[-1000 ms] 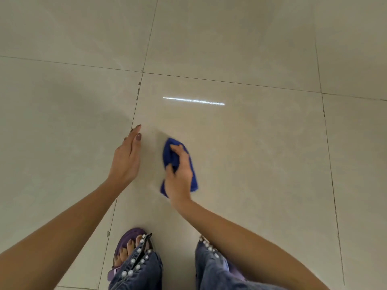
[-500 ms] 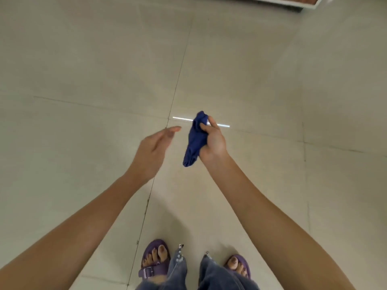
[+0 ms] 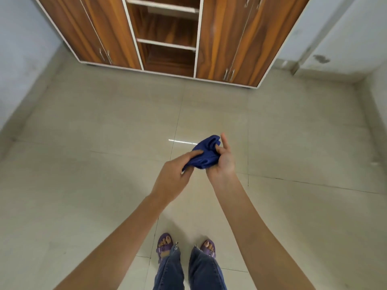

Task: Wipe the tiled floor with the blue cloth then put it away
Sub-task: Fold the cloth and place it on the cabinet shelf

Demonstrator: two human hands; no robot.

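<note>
Blue cloth (image 3: 206, 154) is bunched up in mid-air, well above the tiled floor (image 3: 94, 164), held between both hands at about waist level in front of the person. Right hand (image 3: 222, 162) grasps the cloth's right side, thumb and curled fingers pinching the folds, index finger sticking up free. Left hand (image 3: 174, 175) grips the lower left end, fingers wrapped over the fabric. Two-handed hold looks like gathering or folding the cloth into a compact wad, probably so it carries and stows neatly; that's a guess from the scrunched shape. Person stands upright, purple sandals (image 3: 165, 244) and jeans visible below, so the cloth is not on the tiles, which suggests wiping is over and the put-away part is in hand. Wooden wardrobe (image 3: 219, 38) stands ahead against the wall, well apart from the hands, with open shelves (image 3: 167, 43) in its middle section and closed doors either side; the shelves look like a likely spot for the cloth, though nothing confirms it. Floor is glossy, with a bright light reflection just beyond the cloth.
</note>
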